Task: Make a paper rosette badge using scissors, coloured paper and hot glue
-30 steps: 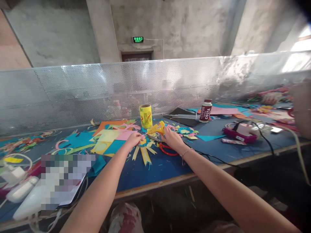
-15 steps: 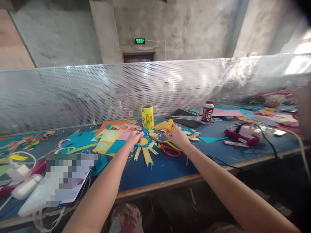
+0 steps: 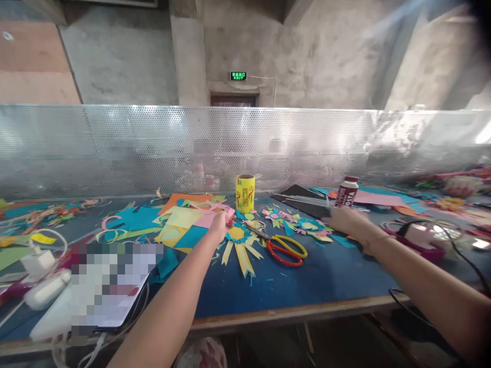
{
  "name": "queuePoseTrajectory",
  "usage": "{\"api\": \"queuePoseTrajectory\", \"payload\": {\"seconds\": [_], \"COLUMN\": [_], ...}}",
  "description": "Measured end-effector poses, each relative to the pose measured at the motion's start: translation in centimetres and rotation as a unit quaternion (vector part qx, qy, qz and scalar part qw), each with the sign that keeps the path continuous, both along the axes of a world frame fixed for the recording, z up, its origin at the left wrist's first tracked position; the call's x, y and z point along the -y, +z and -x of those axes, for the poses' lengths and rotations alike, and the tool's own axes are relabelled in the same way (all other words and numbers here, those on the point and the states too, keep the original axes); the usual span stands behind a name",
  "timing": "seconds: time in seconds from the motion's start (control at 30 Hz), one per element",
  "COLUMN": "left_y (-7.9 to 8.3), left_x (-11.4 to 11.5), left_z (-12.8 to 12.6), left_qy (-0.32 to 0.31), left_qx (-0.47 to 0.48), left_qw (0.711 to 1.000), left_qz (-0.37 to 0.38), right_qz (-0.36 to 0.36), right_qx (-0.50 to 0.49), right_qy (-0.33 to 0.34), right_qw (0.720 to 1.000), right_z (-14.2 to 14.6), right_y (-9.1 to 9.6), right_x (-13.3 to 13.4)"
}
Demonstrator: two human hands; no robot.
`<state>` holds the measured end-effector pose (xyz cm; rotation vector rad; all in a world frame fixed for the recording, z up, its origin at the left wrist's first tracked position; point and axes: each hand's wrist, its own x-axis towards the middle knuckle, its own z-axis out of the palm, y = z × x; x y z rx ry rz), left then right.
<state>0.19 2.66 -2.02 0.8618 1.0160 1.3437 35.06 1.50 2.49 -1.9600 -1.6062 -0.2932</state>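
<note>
My left hand [image 3: 222,226] is closed on a small piece of pink paper [image 3: 230,215]. Directly below it lies a paper rosette [image 3: 237,233] with a yellow middle, a blue rim and pale yellow ribbon tails [image 3: 244,259]. My right hand [image 3: 347,223] is farther right, in front of the dark red bottle [image 3: 348,190]; motion smears its fingers, and I cannot make out whether it holds anything. Scissors with red and yellow handles [image 3: 286,251] lie between my hands. Behind them is another blue-rimmed paper rosette [image 3: 310,225].
A yellow roll [image 3: 245,194] stands upright behind the rosettes. Coloured paper sheets [image 3: 134,221] and scraps cover the left. A phone-like device [image 3: 126,291], white chargers [image 3: 38,260] and cables lie front left. A purple power strip [image 3: 425,250] sits at right. Perforated metal panel [image 3: 161,148] runs behind.
My right hand has moved right, away from the scissors toward the bottle. The yellow glue gun it held is no longer visible. My left hand stays by the rosette with the pink paper.
</note>
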Motion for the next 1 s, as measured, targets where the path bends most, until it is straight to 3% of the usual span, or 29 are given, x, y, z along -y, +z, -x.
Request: {"api": "queuePoseTrajectory", "payload": {"seconds": [0.07, 0.13, 0.23, 0.3, 0.47, 0.6, 0.77, 1.0], "left_y": [0.2, 0.1, -0.3, -0.7, -1.2, -0.9, -0.9, -1.6], "left_x": [0.1, 0.2, 0.1, -0.2, -0.8, -0.3, 0.1, -0.1], "left_z": [-0.1, -0.1, 0.2, 0.5, 1.0, 0.7, 0.3, 0.1], "left_qy": [0.010, 0.016, -0.001, -0.014, 0.020, 0.073, 0.063, 0.037], "left_qx": [0.024, 0.020, -0.017, -0.062, -0.247, -0.327, -0.325, -0.283], "left_qw": [0.999, 0.998, 0.992, 0.986, 0.948, 0.915, 0.919, 0.932], "left_qz": [-0.024, -0.062, -0.122, -0.152, -0.200, -0.223, -0.213, -0.223], "right_qz": [0.118, 0.136, 0.112, 0.082, 0.091, 0.113, 0.180, 0.178], "right_qx": [0.049, 0.004, -0.141, -0.235, -0.414, -0.451, -0.480, -0.562], "right_qy": [0.147, 0.268, 0.341, 0.364, 0.386, 0.383, 0.377, 0.370], "right_qw": [0.981, 0.954, 0.923, 0.898, 0.819, 0.798, 0.771, 0.718], "right_z": [5.6, 11.6, 18.4, 20.7, 20.8, 19.8, 20.5, 20.9], "right_y": [0.3, 0.1, -1.4, -2.8, -5.4, -5.7, -5.2, -5.0], "right_x": [-0.5, -1.1, -1.9, -2.4, -2.9, -2.4, -1.3, -1.0]}}
